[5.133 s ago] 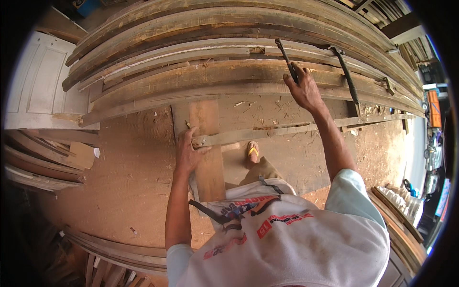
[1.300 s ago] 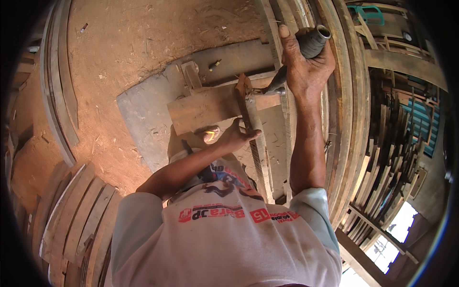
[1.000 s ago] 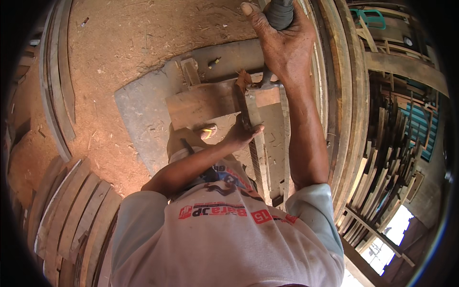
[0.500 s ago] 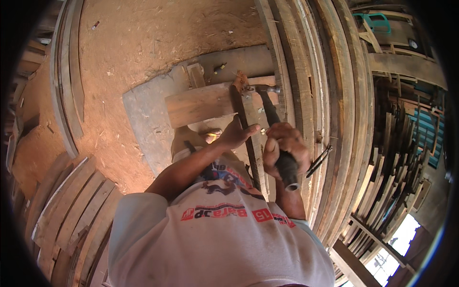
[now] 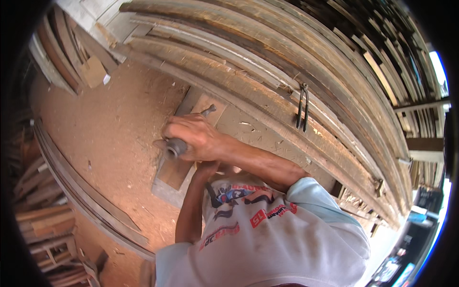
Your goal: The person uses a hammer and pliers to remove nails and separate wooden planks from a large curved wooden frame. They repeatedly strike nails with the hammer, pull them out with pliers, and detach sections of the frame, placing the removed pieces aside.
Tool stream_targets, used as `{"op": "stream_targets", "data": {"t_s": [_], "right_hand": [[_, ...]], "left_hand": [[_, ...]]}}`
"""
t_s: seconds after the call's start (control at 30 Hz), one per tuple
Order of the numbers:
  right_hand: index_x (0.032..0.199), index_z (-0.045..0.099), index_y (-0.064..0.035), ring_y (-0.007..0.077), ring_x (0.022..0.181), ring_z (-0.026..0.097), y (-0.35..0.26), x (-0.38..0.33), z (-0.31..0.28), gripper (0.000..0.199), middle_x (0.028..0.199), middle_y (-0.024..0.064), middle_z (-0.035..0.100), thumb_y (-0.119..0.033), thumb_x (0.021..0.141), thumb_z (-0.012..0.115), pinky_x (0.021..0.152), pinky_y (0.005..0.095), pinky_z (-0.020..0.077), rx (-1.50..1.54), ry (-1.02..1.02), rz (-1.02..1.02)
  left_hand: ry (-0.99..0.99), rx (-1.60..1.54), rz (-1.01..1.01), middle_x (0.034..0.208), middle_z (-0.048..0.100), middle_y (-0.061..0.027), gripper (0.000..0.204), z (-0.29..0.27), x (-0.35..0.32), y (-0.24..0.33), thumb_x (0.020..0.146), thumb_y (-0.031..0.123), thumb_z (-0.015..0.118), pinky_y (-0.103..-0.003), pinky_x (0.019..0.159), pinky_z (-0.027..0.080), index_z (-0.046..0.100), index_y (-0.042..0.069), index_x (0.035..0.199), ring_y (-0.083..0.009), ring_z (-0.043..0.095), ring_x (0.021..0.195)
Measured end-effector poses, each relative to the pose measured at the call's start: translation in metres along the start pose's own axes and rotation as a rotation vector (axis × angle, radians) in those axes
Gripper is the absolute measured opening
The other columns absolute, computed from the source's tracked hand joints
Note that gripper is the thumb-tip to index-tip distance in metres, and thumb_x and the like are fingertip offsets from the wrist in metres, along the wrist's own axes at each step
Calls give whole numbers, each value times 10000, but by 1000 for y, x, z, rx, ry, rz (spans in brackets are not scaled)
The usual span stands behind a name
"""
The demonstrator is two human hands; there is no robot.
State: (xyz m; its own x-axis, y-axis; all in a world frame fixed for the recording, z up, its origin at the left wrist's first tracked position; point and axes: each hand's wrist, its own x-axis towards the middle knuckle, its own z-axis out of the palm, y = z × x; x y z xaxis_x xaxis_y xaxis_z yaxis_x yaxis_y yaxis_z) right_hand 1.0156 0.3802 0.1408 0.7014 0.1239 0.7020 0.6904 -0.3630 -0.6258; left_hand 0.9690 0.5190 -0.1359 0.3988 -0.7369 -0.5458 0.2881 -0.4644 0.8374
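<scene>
My right hand (image 5: 193, 135) is wrapped round the handle of a hammer (image 5: 175, 148). The dark butt of the handle points up at me, and part of the metal head shows beyond the knuckles. My right forearm reaches across to the left, over my left wrist. Only the back part of my left hand (image 5: 207, 168) shows below the right one; its fingers are hidden. Under both hands lies a flat brown board (image 5: 173, 173) on a grey slab (image 5: 165, 190). Another piece of board (image 5: 203, 101) shows beside the hammer head.
Long stacked planks (image 5: 248, 91) run from upper left to lower right, with black-handled pincers (image 5: 302, 110) lying on them. Curved-looking boards (image 5: 86, 191) rest on the brown floor (image 5: 119, 129) at left. More timber stands at upper right.
My view has turned, so the planks now cross above my hands. My right hand has brought the hammer leftward over my left hand, which earlier lay visible at a long dark wooden piece.
</scene>
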Motion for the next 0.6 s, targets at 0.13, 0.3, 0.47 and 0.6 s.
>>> {"op": "stream_targets", "data": {"t_s": [0.13, 0.3, 0.47, 0.6], "right_hand": [[986, 543, -81, 310, 777, 663, 8, -8, -14, 466, 865, 86, 578, -63, 653, 868, 613, 440, 503, -145, 166, 38], [911, 578, -45, 235, 621, 601, -54, -29, -57, 539, 759, 79, 563, -521, 831, 818, 539, 400, 477, -2, 343, -19], [918, 592, 3, 206, 621, 582, -95, -54, -84, 988, 739, 81, 576, -952, 835, 357, 569, 347, 460, 347, 606, 67], [957, 607, 24, 205, 634, 574, -133, -109, -104, 1103, 739, 93, 599, -998, 827, 213, 774, 382, 479, 927, 648, 239]], "left_hand": [[20, -399, -35, 1191, 673, -109, 485, -2, -43, 66, 1038, 370, 644, -386, 901, 577, 581, 9, 1355, -218, 703, 988], [56, -771, 175, 1452, 545, -198, 652, 12, -43, 53, 1122, 486, 422, -433, 1122, 479, 383, -9, 1545, -290, 584, 1316], [159, -609, 447, 1349, 618, -199, 626, 43, -44, 150, 1111, 470, 465, -439, 1114, 484, 410, -5, 1515, -276, 612, 1281], [335, -625, 472, 1073, 672, -138, 482, 59, -44, 187, 1093, 418, 541, -394, 995, 546, 581, -1, 1327, -214, 660, 1067]]}}
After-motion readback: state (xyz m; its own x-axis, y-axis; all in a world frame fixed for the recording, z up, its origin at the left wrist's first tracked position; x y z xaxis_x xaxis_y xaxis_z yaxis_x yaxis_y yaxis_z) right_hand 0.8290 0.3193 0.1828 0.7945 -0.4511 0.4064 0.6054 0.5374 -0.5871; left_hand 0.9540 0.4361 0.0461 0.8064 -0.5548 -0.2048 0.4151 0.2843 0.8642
